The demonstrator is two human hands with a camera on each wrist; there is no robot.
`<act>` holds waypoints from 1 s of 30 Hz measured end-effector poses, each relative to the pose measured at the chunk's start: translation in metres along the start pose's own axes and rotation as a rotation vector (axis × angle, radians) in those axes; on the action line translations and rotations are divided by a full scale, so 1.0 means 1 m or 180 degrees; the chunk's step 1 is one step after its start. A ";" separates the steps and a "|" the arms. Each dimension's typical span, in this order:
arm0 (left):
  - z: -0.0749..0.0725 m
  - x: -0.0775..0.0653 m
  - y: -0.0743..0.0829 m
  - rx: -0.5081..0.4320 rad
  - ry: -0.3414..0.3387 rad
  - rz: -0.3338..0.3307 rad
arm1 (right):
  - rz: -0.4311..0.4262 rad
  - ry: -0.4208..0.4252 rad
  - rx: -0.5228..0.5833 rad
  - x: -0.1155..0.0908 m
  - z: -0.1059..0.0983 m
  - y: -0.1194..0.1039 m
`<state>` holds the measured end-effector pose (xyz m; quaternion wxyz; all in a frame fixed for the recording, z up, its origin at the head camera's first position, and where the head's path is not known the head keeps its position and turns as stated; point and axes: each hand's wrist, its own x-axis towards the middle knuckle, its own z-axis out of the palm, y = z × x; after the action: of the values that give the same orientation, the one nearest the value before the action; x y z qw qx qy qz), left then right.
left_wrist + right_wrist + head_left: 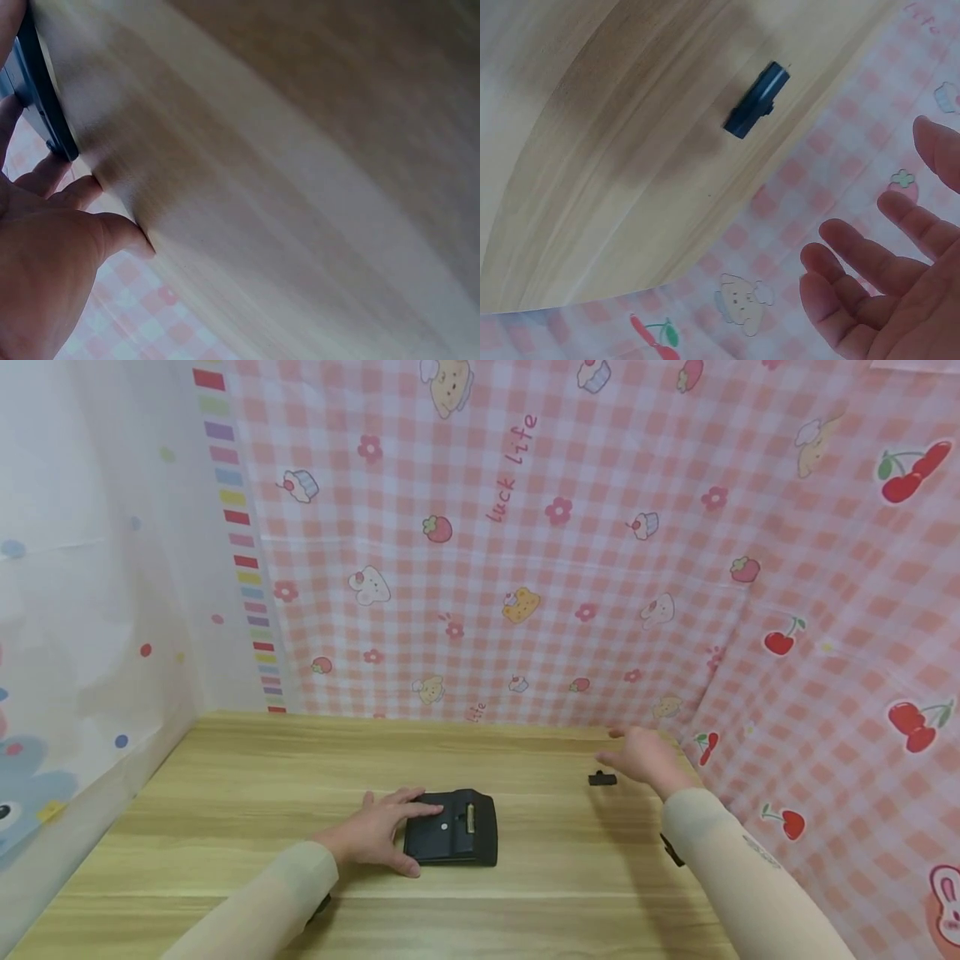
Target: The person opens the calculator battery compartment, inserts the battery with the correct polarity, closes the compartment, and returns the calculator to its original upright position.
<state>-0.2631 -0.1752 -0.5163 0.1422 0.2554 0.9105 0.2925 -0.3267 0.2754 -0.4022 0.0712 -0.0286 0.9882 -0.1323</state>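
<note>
A flat black device [433,842] lies on the wooden table, with a pale round dot and a narrow tan strip on its top. My left hand [375,831] rests at its left side, fingers spread, one reaching over the top and the thumb by the near corner. In the left wrist view, the fingers of that hand [45,247] meet the edge of the device [43,97]. Farther right lies a small black cylindrical piece [602,779] with a little nub. My right hand [641,757] hovers just beyond it, its fingers [870,259] loosely bent and holding nothing.
The wooden table [300,760] ends at a pink checked cloth [480,552] hanging behind it and along the right. A white dotted cloth [97,610] hangs on the left. Dark bands [671,850] show under both wrists.
</note>
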 end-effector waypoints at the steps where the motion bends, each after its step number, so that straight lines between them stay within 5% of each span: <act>1: 0.000 0.000 0.000 0.0001 0.0004 -0.0001 | 0.0034 -0.0012 -0.0010 0.001 0.000 0.001; 30: -0.003 -0.002 0.003 -0.0034 -0.0041 -0.0025 | 0.0263 -0.0150 0.0029 0.018 0.024 0.008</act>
<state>-0.2611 -0.1757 -0.5119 0.1505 0.2529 0.9090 0.2951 -0.3412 0.2759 -0.4301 0.1000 0.0094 0.9860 -0.1330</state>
